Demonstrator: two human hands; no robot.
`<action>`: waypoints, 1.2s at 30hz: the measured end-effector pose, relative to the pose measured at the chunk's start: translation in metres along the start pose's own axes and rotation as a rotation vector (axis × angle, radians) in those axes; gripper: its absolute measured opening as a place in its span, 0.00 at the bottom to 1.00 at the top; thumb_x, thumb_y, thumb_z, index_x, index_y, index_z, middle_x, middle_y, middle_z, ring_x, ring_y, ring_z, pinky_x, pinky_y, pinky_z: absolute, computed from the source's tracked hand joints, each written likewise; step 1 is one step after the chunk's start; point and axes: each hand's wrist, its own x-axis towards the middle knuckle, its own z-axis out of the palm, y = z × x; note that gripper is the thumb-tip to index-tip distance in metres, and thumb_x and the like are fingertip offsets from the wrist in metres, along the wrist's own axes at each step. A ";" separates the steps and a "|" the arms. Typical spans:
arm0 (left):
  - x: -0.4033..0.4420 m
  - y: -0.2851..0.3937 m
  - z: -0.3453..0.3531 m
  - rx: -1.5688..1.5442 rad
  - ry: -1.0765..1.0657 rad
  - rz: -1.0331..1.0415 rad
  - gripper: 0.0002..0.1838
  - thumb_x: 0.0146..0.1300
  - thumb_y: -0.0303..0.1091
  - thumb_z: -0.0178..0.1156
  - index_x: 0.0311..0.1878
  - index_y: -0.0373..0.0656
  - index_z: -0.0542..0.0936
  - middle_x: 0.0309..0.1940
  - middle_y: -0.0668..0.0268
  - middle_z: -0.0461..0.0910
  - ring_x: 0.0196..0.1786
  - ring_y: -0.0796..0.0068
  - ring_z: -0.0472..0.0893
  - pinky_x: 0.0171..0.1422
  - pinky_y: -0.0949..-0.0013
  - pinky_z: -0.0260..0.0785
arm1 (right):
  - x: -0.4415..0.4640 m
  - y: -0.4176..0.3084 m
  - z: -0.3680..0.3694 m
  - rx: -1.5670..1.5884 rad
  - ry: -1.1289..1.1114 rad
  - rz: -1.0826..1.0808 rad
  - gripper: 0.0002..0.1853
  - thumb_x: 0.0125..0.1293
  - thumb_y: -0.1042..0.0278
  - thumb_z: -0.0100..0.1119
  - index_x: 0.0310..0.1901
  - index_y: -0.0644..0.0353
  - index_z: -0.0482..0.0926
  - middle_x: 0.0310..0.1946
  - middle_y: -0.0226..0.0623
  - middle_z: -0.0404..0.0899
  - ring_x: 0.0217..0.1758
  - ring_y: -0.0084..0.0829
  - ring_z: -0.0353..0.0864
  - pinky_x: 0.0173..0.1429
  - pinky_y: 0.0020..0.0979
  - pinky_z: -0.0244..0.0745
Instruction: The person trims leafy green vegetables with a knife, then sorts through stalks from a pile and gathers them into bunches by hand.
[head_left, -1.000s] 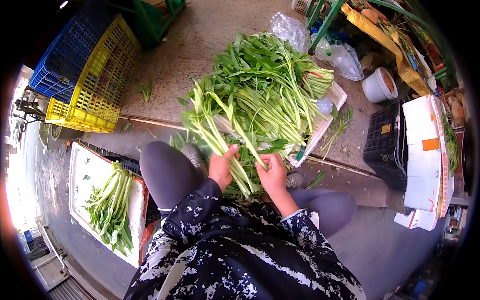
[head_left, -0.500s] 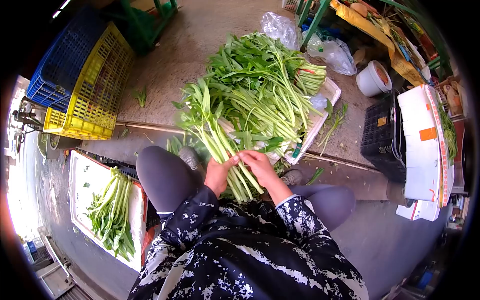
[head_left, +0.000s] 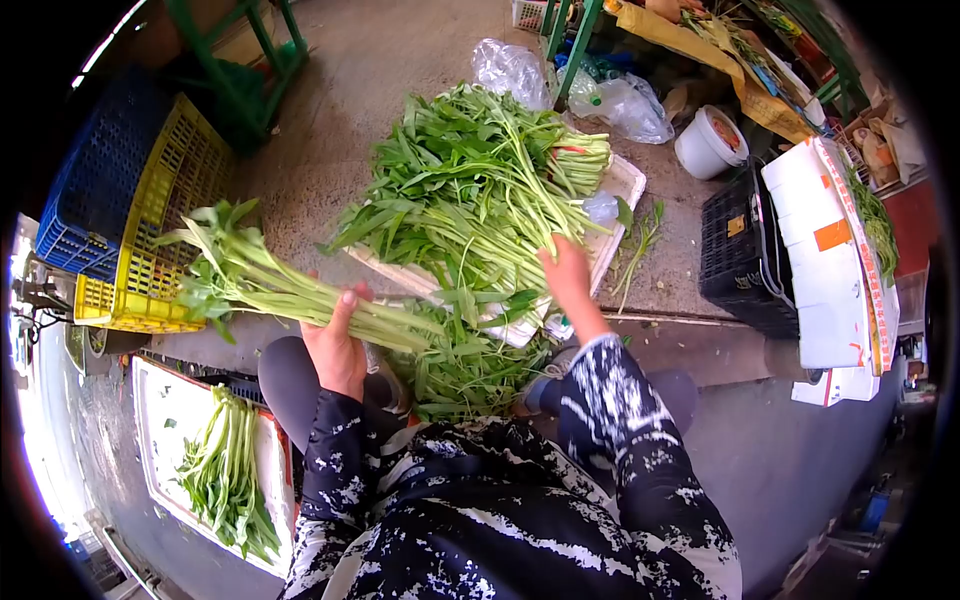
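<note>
A bunch of leafy green stalks (head_left: pixel 290 285) lies across my left hand (head_left: pixel 338 345), its leaves pointing left and its cut ends right. The fingers are wrapped round the stalks. My right hand (head_left: pixel 568 270) reaches to the right side of a large pile of the same greens (head_left: pixel 460 190); its fingertips are at the stalks, and whether they pinch one is hidden. The pile rests on a white foam tray (head_left: pixel 627 180). At its upper right is a bundle with a red band (head_left: pixel 580 162). Loose greens (head_left: pixel 470 375) lie on the ground between my feet.
At left stand yellow (head_left: pixel 175 190) and blue crates (head_left: pixel 100 180); below them, a white foam box (head_left: pixel 160 430) holds more greens. To the right are a white bucket (head_left: pixel 705 148), a black crate (head_left: pixel 745 250) and white foam boxes (head_left: pixel 825 260). Plastic bags (head_left: pixel 625 108) lie behind the pile.
My left hand has moved left with the bunch, which has swung from upright to nearly sideways. My right hand has left the bunch and moved right and up to the pile. The view has shifted.
</note>
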 end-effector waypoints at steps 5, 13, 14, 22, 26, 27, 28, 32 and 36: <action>0.000 -0.020 0.014 -0.057 0.036 -0.268 0.19 0.53 0.23 0.56 0.49 0.39 0.66 0.26 0.66 0.70 0.27 0.72 0.75 0.39 0.62 0.74 | 0.063 0.035 0.013 -0.223 -0.006 0.160 0.18 0.57 0.61 0.58 0.47 0.59 0.75 0.44 0.44 0.77 0.48 0.45 0.76 0.50 0.42 0.70; -0.022 -0.071 0.016 0.162 -0.174 -0.633 0.14 0.54 0.23 0.58 0.43 0.36 0.68 0.40 0.57 0.76 0.39 0.66 0.78 0.47 0.63 0.73 | -0.076 -0.029 0.009 0.863 -0.332 0.092 0.12 0.53 0.77 0.63 0.39 0.67 0.75 0.30 0.35 0.79 0.31 0.24 0.78 0.36 0.21 0.74; -0.026 -0.078 0.017 0.145 -0.206 -0.628 0.13 0.55 0.22 0.58 0.43 0.35 0.69 0.40 0.56 0.76 0.40 0.67 0.78 0.47 0.65 0.72 | -0.093 -0.025 0.015 0.917 -0.339 0.054 0.11 0.53 0.76 0.63 0.38 0.68 0.74 0.28 0.34 0.78 0.31 0.21 0.77 0.36 0.20 0.73; -0.043 -0.101 0.020 0.107 -0.177 -0.649 0.11 0.54 0.19 0.59 0.41 0.39 0.75 0.36 0.65 0.79 0.37 0.75 0.78 0.43 0.70 0.73 | -0.136 -0.025 0.024 0.739 -0.352 -0.198 0.09 0.57 0.72 0.60 0.39 0.64 0.77 0.28 0.29 0.78 0.30 0.18 0.73 0.36 0.20 0.69; -0.050 -0.096 0.019 0.236 -0.217 -0.616 0.12 0.54 0.18 0.58 0.42 0.39 0.76 0.35 0.66 0.79 0.36 0.75 0.78 0.42 0.71 0.72 | -0.126 -0.026 0.033 0.943 -0.401 0.059 0.08 0.60 0.71 0.58 0.38 0.66 0.78 0.28 0.28 0.78 0.30 0.16 0.73 0.35 0.18 0.68; -0.052 -0.096 0.017 0.238 -0.221 -0.611 0.12 0.54 0.18 0.58 0.42 0.39 0.76 0.35 0.66 0.79 0.36 0.75 0.78 0.42 0.71 0.72 | -0.123 -0.029 0.035 0.970 -0.371 -0.012 0.07 0.61 0.71 0.57 0.38 0.66 0.78 0.28 0.27 0.78 0.29 0.15 0.73 0.34 0.16 0.68; -0.054 -0.096 0.015 0.235 -0.202 -0.604 0.12 0.54 0.17 0.58 0.42 0.39 0.76 0.35 0.66 0.79 0.36 0.75 0.78 0.42 0.71 0.72 | -0.121 -0.029 0.035 0.948 -0.405 -0.025 0.07 0.60 0.71 0.58 0.36 0.67 0.78 0.27 0.27 0.78 0.28 0.15 0.72 0.33 0.17 0.68; -0.057 -0.093 0.006 0.242 -0.157 -0.580 0.13 0.53 0.16 0.59 0.42 0.39 0.76 0.34 0.65 0.80 0.35 0.75 0.79 0.41 0.73 0.72 | -0.123 -0.031 0.038 0.776 -0.461 -0.055 0.06 0.58 0.71 0.60 0.32 0.66 0.78 0.25 0.28 0.78 0.27 0.15 0.72 0.33 0.19 0.68; -0.044 -0.083 0.000 0.207 -0.026 -0.444 0.09 0.53 0.19 0.59 0.38 0.39 0.74 0.32 0.65 0.78 0.33 0.74 0.79 0.40 0.71 0.74 | -0.131 -0.021 0.023 0.407 -0.725 -0.134 0.08 0.52 0.66 0.65 0.28 0.62 0.79 0.24 0.30 0.80 0.25 0.20 0.75 0.33 0.24 0.71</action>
